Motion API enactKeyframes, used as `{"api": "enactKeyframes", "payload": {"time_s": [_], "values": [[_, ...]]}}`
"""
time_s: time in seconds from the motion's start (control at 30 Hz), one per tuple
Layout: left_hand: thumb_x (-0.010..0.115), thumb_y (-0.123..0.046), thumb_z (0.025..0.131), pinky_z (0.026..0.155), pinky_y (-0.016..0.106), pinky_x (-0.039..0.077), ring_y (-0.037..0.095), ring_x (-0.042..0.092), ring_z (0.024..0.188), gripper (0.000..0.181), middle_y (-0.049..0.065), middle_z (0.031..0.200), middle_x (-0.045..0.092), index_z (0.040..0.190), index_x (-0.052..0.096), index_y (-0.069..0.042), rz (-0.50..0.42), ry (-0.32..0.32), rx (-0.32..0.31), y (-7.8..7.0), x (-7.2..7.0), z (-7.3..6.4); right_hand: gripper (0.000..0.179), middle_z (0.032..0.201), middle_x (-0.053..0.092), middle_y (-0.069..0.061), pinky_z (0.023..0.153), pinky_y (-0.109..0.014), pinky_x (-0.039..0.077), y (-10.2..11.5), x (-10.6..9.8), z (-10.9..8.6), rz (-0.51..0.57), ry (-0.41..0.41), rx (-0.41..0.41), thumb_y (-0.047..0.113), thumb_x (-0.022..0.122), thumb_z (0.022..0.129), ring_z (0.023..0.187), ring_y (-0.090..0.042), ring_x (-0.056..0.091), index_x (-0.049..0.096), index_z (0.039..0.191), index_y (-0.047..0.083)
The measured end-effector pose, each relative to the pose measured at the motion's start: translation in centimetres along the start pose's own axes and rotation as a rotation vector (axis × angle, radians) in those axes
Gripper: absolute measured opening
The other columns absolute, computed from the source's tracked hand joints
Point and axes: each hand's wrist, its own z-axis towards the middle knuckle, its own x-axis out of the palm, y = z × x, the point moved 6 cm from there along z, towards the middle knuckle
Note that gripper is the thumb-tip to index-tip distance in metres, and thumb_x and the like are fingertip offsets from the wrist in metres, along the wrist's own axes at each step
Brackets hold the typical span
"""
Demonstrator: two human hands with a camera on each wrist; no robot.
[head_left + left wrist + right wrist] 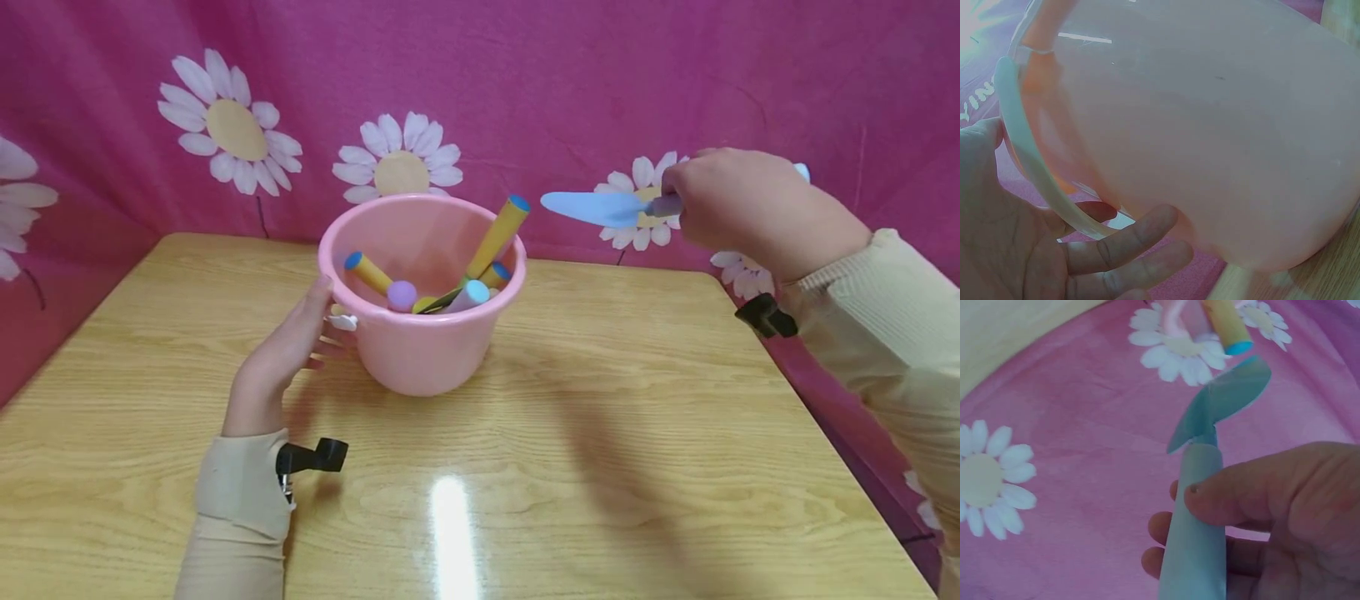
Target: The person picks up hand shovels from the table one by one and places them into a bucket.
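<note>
A pink bucket stands on the wooden table, with several play tools inside. Beside its left rim is my left hand; its thumb touches the rim, and the fingers extend loosely along the outer wall. The white bucket handle runs between thumb and fingers in the left wrist view. My right hand holds a small trowel in the air, right of the bucket and higher than its rim. Thumb and fingers wrap its pale trowel handle. The light blue blade points left toward the bucket.
In the bucket are a tall yellow stick with a blue end, leaning past the rim, a shorter yellow stick, a purple ball and a light-blue-ended piece. A pink flowered cloth hangs behind the table.
</note>
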Motion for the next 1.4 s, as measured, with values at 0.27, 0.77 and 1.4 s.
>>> {"api": "enactKeyframes", "payload": {"time_s": [0.27, 0.77, 1.4], "values": [[0.006, -0.068, 0.084, 0.075, 0.049, 0.039, 0.043, 0.049, 0.100, 0.078, 0.023, 0.119, 0.042, 0.140, 0.019, -0.015, -0.001, 0.002, 0.011, 0.0, 0.0, 0.2, 0.028, 0.082, 0.056, -0.014, 0.051, -0.038, 0.042, 1.1, -2.1, 0.9, -0.038, -0.013, -0.018, -0.005, 0.057, 0.075, 0.071, -0.028, 0.048, 0.059, 0.103, -0.001], [0.006, -0.066, 0.085, 0.076, 0.051, 0.039, 0.041, 0.049, 0.102, 0.076, 0.022, 0.120, 0.043, 0.140, 0.019, -0.015, 0.000, 0.003, 0.019, 0.0, -0.1, 0.0, 0.027, 0.081, 0.055, -0.014, 0.055, -0.042, 0.043, 5.9, -4.6, 2.0, -0.166, -0.073, -0.136, -0.004, 0.062, 0.071, 0.071, -0.029, 0.049, 0.062, 0.098, 0.001], [0.007, -0.069, 0.084, 0.076, 0.048, 0.039, 0.040, 0.049, 0.103, 0.078, 0.022, 0.115, 0.047, 0.140, 0.017, -0.017, -0.013, 0.002, -0.004, 0.1, 0.0, 0.3, 0.030, 0.095, 0.062, -0.013, 0.073, -0.040, 0.042, 11.8, -3.7, 2.8, -0.327, -0.152, -0.261, 0.002, 0.069, 0.073, 0.087, -0.032, 0.056, 0.062, 0.102, 0.004]]}}
